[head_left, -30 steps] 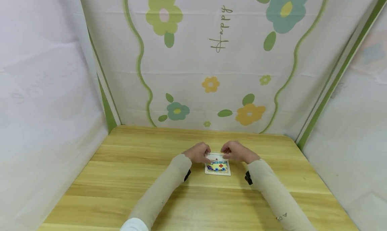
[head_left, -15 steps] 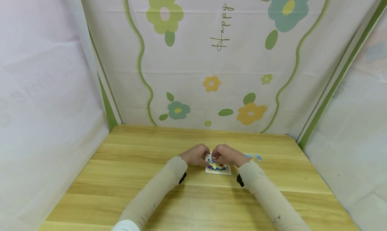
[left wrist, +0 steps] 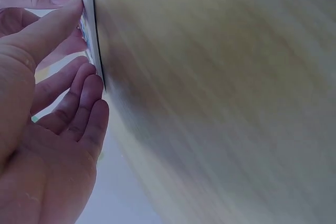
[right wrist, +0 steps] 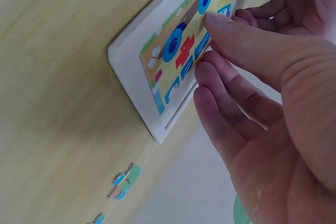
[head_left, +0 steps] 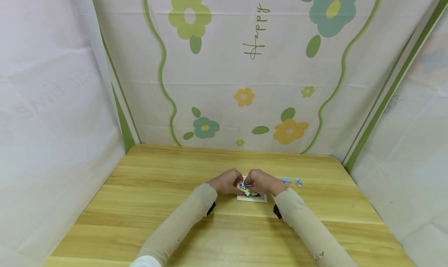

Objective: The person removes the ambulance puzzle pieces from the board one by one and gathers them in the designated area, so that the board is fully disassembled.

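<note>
Ambulance jigsaw puzzle; red cross shown by right wrist view only. Left hand, right hand: thumbs on puzzle; pinching, cannot tell.

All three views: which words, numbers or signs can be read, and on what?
"Happy": on the back cloth, sideways; a letter above is cut off.
Red cross sign: on the picture board.
Left cloth: faint lettering, too blurred.
Right sleeve: marks too small to read.
Left sleeve: one tiny mark, unreadable.

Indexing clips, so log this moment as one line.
left hand: left side of ambulance board; right hand: over board; two loose pieces: on table, right
</note>
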### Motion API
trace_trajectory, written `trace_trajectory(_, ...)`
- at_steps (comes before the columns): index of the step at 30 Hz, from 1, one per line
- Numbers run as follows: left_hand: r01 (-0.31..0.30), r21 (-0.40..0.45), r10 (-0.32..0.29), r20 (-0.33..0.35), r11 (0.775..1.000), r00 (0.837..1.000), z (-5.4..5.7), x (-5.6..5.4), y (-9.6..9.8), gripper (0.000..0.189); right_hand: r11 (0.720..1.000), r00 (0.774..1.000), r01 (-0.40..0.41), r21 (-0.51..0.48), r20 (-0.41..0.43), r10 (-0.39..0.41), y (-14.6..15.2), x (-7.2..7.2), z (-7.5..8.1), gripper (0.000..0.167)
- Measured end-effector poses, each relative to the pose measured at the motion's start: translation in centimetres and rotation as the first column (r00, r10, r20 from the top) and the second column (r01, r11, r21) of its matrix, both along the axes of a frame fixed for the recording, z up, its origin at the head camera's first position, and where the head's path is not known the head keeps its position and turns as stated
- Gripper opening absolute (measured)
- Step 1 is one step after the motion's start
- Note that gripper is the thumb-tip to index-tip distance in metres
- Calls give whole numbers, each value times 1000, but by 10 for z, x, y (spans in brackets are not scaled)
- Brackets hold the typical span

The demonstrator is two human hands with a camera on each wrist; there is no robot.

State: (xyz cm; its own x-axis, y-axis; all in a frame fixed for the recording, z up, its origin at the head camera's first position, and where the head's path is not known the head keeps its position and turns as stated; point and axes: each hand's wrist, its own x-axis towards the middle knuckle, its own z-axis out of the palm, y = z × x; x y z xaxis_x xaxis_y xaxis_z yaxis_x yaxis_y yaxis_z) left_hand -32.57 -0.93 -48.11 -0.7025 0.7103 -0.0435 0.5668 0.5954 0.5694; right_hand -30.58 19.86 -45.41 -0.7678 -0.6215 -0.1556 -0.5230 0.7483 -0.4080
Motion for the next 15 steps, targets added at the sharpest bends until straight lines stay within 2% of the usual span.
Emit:
trace_trajectory(8, -1, 20, 1, -4, 1000, 1000, -2, 0, 1, 37, 998, 998, -38, 40, -53, 40, -1, 2, -1, 7)
trace_trajectory(15, -17, 2, 17, -3, 1000, 1000, 2, 3, 3, 37, 1000, 999, 24, 8, -45, -24, -1, -1, -2, 20)
